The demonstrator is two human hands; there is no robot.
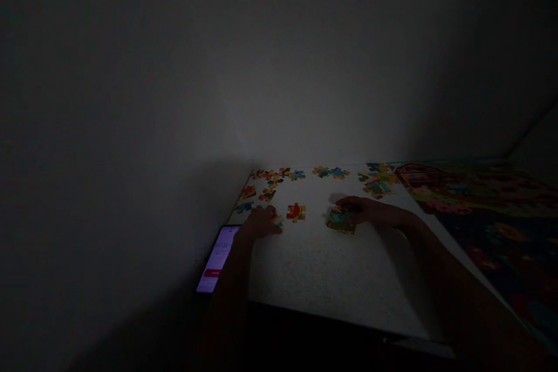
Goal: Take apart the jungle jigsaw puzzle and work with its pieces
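Dim light over the pale tabletop [322,279], and both hands are down among the jigsaw pieces. The left hand [260,222] is near the left edge, fingers bent over a light-coloured piece [279,221] that peeks out beside the fingertips; it is too dark to tell whether they grip it or simply rest there. Across to the right, the right hand [358,210] arches over a green puzzle section [342,220], its fingers bent and the thumb side at the section's right part, though how firmly it is held cannot be told. Between the two hands, well apart from the green section, lies a red-and-yellow piece [296,213], flat on the surface. Along the back, there is a spread of orange and brown pieces [270,176] at the left, a blue piece [297,175] just beside them, a small blue-and-yellow group [331,172] near the middle, and a bigger multicoloured cluster [378,182] to the right. Down the left side, a dark blue piece [244,207] sits near the left hand. A lit phone [217,261] glows at the left edge, partly covered by the left forearm, and a colourful printed sheet [492,226] stretches away on the right.
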